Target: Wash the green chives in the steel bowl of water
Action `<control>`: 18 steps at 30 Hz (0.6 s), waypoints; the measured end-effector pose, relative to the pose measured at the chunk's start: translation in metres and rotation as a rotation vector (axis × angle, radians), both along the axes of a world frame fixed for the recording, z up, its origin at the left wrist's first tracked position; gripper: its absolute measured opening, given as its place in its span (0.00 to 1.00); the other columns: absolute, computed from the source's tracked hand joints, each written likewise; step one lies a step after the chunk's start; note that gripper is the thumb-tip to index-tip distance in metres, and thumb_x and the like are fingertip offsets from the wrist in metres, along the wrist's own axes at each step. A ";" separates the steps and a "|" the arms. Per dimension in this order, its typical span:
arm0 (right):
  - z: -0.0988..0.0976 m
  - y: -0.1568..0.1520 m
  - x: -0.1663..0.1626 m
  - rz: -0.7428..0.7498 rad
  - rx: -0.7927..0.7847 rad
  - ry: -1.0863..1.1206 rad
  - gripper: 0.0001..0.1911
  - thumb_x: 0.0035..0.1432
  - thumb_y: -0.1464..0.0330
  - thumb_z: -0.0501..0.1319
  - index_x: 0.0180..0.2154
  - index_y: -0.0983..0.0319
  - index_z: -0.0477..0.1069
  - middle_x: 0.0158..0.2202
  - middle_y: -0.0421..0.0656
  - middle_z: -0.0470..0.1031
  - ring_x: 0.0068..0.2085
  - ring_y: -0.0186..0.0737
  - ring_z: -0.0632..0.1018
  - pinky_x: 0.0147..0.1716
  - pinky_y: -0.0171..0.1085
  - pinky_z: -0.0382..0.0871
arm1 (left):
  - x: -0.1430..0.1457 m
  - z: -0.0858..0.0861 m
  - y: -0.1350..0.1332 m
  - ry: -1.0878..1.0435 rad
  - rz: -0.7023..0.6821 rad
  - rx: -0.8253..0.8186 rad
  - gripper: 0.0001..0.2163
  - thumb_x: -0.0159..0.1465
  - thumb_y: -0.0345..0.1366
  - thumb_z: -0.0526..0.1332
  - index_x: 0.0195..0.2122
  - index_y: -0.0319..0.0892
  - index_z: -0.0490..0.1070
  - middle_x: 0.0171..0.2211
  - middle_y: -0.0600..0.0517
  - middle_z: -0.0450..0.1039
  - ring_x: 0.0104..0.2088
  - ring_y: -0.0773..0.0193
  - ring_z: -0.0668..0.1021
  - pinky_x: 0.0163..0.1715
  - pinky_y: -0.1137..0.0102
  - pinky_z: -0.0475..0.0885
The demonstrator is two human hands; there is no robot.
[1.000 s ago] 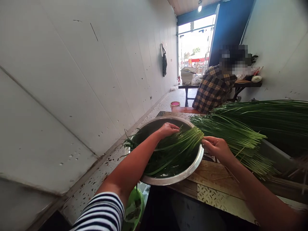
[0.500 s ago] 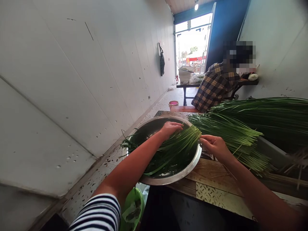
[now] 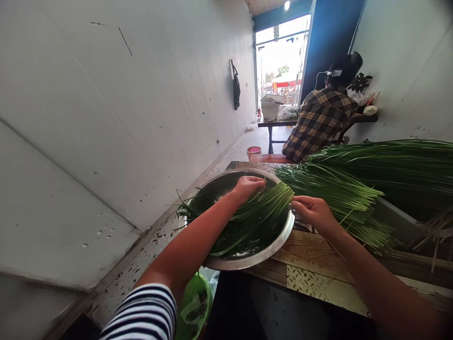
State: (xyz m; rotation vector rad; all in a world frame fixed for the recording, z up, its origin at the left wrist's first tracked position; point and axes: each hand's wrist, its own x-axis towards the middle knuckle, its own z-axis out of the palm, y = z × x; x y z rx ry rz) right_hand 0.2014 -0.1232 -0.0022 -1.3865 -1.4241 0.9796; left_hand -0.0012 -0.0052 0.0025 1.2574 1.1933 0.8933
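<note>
**Slightly drawn back: left hand (image 3: pixel 247 187) over the bundle of greens (image 3: pixel 271 205)**

Small changes only. Half a second ago the left fingertips reached a touch nearer the stem ends; now they have eased back along the far side of the bundle of greens. Fingertips drawn together, a thin strand seeming to poke out past them; cannot tell whether it is gripped. Right hand (image 3: pixel 313 211) keeps its place: thumb and forefinger pinched at the near edge of the stem ends, close by the bowl's rim.

Bundle lies in the metal bowl (image 3: pixel 264 261), pale ends toward the right-hand rim, leaves trailing down inside. Hardly moved against the bowl. My reading: the work is still on this one bundle, fine fingering rather than lifting.

Surroundings: bowl on a wooden table (image 3: pixel 300 245); piled greens (image 3: pixel 347 189) just beyond the right hand; green bucket (image 3: pixel 210 295) below the bowl's near side. Farther off, a co-worker (image 3: pixel 316 120) in a checked shirt, back turned.
</note>
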 end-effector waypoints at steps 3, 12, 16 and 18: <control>-0.002 0.001 0.000 0.002 0.000 0.008 0.25 0.49 0.56 0.60 0.39 0.70 0.76 0.16 0.34 0.58 0.19 0.27 0.56 0.16 0.30 0.47 | -0.003 0.000 0.000 -0.035 -0.067 -0.089 0.06 0.47 0.25 0.64 0.27 0.36 0.77 0.24 0.50 0.76 0.22 0.72 0.73 0.24 0.75 0.68; 0.000 0.000 -0.001 0.004 -0.007 0.007 0.24 0.48 0.55 0.60 0.37 0.70 0.77 0.17 0.35 0.61 0.19 0.26 0.56 0.17 0.30 0.47 | -0.009 -0.002 -0.001 0.018 -0.168 -0.070 0.08 0.48 0.31 0.67 0.31 0.37 0.79 0.23 0.51 0.75 0.19 0.72 0.71 0.21 0.76 0.66; 0.000 0.000 -0.001 0.007 -0.008 0.012 0.25 0.48 0.55 0.60 0.38 0.70 0.77 0.17 0.36 0.63 0.19 0.26 0.56 0.17 0.30 0.47 | -0.013 -0.003 -0.003 0.028 -0.352 -0.052 0.16 0.44 0.37 0.72 0.35 0.38 0.79 0.29 0.48 0.78 0.26 0.66 0.76 0.30 0.71 0.72; -0.001 0.001 -0.001 0.012 -0.001 0.013 0.25 0.48 0.55 0.60 0.39 0.69 0.77 0.16 0.35 0.62 0.18 0.26 0.55 0.16 0.30 0.46 | -0.012 -0.003 -0.003 0.017 -0.313 0.018 0.17 0.44 0.39 0.72 0.35 0.39 0.79 0.31 0.47 0.79 0.27 0.67 0.76 0.32 0.71 0.72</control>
